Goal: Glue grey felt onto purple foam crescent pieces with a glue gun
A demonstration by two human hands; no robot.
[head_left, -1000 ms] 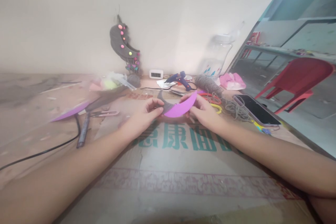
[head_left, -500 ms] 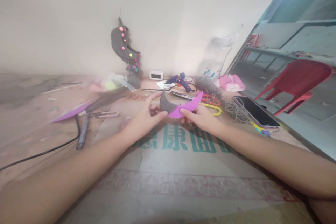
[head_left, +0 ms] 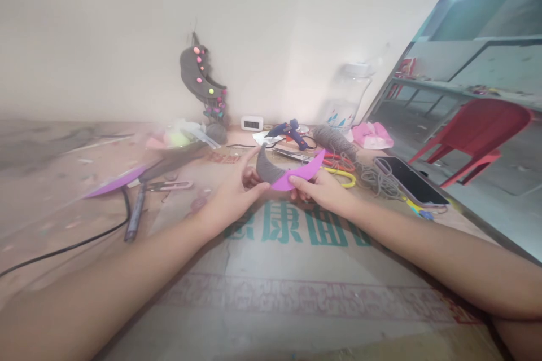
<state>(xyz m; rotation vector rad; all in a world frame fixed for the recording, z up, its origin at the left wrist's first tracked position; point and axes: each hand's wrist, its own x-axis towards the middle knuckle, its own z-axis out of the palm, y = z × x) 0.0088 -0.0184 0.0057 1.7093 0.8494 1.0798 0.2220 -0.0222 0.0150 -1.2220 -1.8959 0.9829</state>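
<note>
Between both hands is a purple crescent moon cutout (head_left: pixel 302 174), its left half wrapped in grey yarn (head_left: pixel 269 167). My left hand (head_left: pixel 243 183) pinches the wrapped part near the lower middle, thumb in front, index finger raised along the left tip. With the thumb on the bare purple face, my right hand (head_left: pixel 317 185) grips the other half from below. Just behind the cutout lie scissors with red handles (head_left: pixel 339 162) and scissors with yellow handles (head_left: pixel 345 176). A ball of grey yarn (head_left: pixel 334 141) trails loose strands (head_left: pixel 383 180) to the right.
A finished-looking grey moon ornament (head_left: pixel 201 76) hangs on the wall. Along the back stand a small clock (head_left: pixel 252 123), a blue glue gun (head_left: pixel 292 132) and a clear jar (head_left: pixel 347 96). A phone (head_left: pixel 410 180) lies right; a marker (head_left: pixel 135 214), thread snips (head_left: pixel 169 185) and black cable (head_left: pixel 84 245) lie left.
My hands and the moon cutout stay almost in place; the left index finger is a little more extended. The view has shifted slightly.
</note>
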